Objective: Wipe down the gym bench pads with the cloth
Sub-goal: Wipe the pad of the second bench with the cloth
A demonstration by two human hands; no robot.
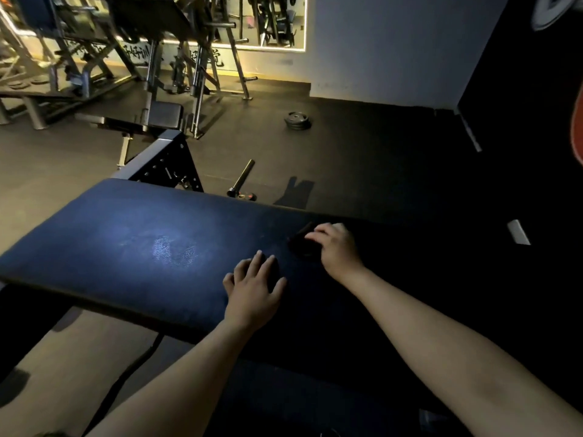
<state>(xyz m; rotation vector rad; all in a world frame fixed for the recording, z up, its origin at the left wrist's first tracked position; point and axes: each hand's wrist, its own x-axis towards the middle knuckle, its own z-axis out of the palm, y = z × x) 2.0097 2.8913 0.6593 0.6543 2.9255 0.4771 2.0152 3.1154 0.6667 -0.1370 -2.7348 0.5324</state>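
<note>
A long dark blue bench pad [132, 247] runs across the middle of the head view, with a shiny patch near its middle. My left hand [254, 287] lies flat on the pad with straight fingers. To its right my right hand [336, 247] holds a dark cloth [303, 244] against the pad, fingers curled over it. The cloth is nearly black and hard to tell from the shadowed right part of the pad.
The bench's metal frame [164, 162] rises behind the pad. A short bar [241, 179] and a stack of weight plates [297, 120] lie on the dark floor beyond. Other gym machines [157, 74] stand at the back left under a wall mirror [271, 23].
</note>
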